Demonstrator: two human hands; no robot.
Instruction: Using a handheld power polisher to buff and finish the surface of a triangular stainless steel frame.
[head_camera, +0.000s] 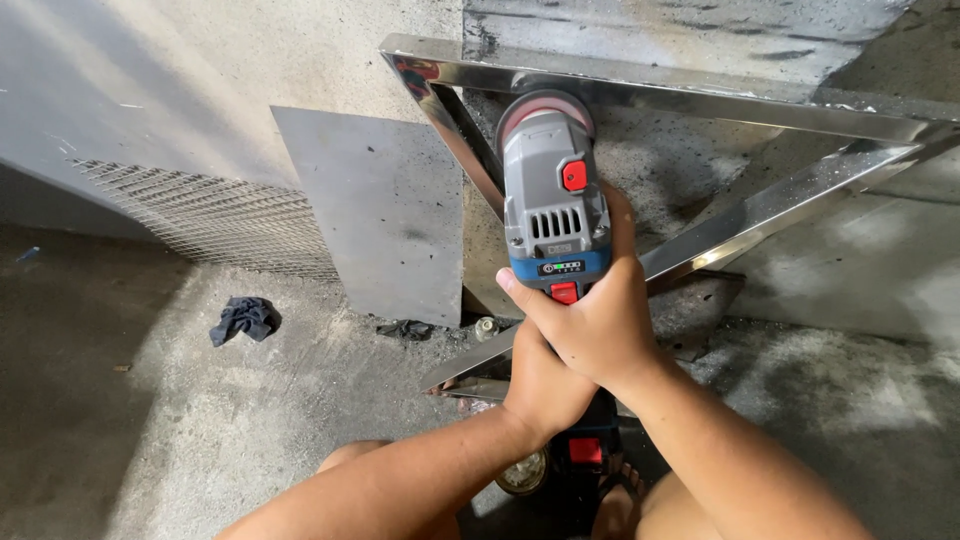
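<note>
The single head camera looks steeply down and forward from close above the hands, facing a wall at 12 o'clock. The grinder (552, 195) fills the centre; the person's knees sit at 6 o'clock, concrete floor (150, 420) at 8.

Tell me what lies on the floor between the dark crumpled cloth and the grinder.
In the head view, between the dark cloth and the grinder a flat grey metal sheet leans against the wall, with a small black scrap on the concrete floor at its foot.

Both hands gripping grey angle grinder (553, 200), disc against polished steel frame (700, 100)
</note>
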